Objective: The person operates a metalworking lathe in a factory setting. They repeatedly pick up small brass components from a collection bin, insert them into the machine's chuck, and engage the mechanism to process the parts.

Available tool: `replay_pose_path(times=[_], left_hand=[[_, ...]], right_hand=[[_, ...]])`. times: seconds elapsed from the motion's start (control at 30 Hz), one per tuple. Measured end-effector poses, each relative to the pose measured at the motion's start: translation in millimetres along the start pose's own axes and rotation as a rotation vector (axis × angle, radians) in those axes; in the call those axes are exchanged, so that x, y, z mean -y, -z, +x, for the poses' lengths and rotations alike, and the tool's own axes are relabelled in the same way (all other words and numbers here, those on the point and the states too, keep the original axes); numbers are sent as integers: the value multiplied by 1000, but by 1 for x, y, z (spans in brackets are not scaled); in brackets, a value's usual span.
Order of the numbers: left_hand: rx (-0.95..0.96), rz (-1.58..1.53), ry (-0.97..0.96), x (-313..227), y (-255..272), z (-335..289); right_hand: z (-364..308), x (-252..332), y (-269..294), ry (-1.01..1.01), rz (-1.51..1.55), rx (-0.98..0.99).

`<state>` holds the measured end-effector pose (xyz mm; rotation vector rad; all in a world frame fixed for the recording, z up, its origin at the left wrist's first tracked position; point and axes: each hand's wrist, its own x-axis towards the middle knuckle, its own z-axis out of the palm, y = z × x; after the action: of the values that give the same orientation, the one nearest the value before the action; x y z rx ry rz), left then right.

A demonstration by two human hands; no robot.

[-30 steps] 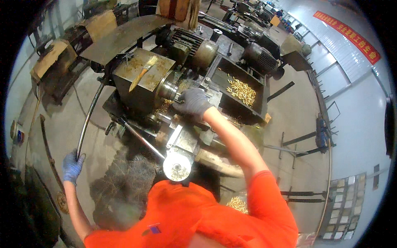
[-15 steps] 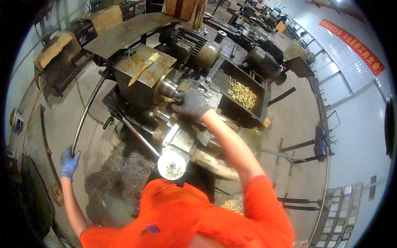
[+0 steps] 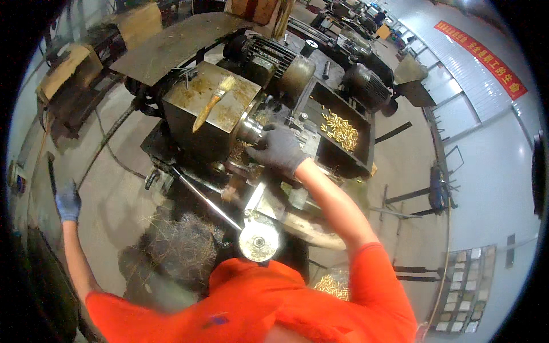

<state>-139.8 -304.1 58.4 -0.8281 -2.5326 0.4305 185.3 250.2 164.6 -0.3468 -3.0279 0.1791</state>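
My left hand (image 3: 68,204), in a blue-grey glove and somewhat blurred, is closed round the lower end of a long metal lever (image 3: 110,134) left of the machine. In a dark grey glove, my right hand (image 3: 280,150) is at the front of the round steel chuck (image 3: 249,131). Its fingers are bent together at the chuck's mouth; what they hold, if anything, is hidden. A paint brush (image 3: 213,104) with a wooden handle lies on top of the oily machine head (image 3: 191,97). Close to me stands a round pale handwheel (image 3: 258,240) on the slide.
A metal tray (image 3: 323,143) right of the chuck holds many small brass-coloured parts (image 3: 341,131). More such parts (image 3: 331,287) lie in a bag low by my right side. A bright bar (image 3: 209,201) slants toward the handwheel. Electric motors (image 3: 366,83) stand behind.
My left hand has swung outward to the left and slightly up with the lever. My right hand stays at the chuck. The whole view has shifted a little.
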Motion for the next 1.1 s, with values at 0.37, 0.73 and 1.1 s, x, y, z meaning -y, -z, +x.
replay_pose_path(times=[0.37, 0.73, 1.1], left_hand=[[-428, -674, 158, -68, 18, 46], [462, -471, -53, -266, -111, 41], [488, -786, 107, -248, -93, 88]], right_hand=[[-30, 0, 20, 37, 112, -281], [-262, -63, 59, -598, 235, -400], [-407, -180, 16, -1096, 121, -251]])
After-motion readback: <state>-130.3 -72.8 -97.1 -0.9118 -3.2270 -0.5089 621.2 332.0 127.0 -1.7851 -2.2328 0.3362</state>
